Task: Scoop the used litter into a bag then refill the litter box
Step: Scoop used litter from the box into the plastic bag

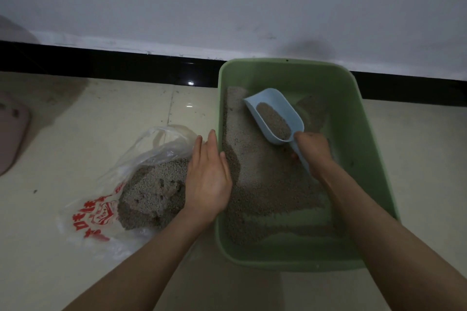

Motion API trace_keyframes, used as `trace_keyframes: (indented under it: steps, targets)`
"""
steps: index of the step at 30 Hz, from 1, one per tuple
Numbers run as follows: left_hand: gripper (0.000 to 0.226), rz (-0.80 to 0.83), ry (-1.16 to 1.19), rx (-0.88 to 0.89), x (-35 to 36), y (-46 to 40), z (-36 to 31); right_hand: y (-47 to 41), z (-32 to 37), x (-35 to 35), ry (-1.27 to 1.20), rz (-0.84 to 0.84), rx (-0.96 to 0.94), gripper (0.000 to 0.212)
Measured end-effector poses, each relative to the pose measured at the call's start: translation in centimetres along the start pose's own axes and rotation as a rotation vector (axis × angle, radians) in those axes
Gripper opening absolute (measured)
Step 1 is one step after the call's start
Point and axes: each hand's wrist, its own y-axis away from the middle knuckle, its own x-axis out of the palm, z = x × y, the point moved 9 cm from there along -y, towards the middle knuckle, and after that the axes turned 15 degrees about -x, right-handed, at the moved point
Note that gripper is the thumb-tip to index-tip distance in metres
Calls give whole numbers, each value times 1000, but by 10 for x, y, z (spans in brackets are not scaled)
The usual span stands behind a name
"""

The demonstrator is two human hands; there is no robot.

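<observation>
Scoop [274, 115] handle hidden in right hand [313, 154]

The only print stands on the clear, crumpled plastic bag [131, 184] lying on the floor just left of the green rectangular plastic litter box [374, 159]. Red characters and a red emblem [97, 217] run across the bag's near lower corner. One character looks like "口"; the others are too creased and blurred to read.
</observation>
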Motion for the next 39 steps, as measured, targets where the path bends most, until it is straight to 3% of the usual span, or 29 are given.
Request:
trace_keyframes:
  steps: [6,13,16,25,28,34,39]
  targets:
    - [51,0,16,5,2,0,1,-24,5,-31,324,31,-53,29]
    - [66,-61,-17,59,4,-1,0,-42,52,2,484,50,-171,42]
    - [66,-62,-19,58,4,-1,1,-38,45,7,461,31,-145,38]
    - [61,-41,3,46,3,-1,1,-24,17,5,73,95,-134,37]
    - [60,-45,4,51,3,-1,0,-22,10,-20,48,30,-130,37]
    - [66,-79,4,67,3,-1,1,-43,5,-62,350,-40,-127,35]
    - [68,-102,2,75,3,0,1,-53,26,-40,556,-10,-108,37]
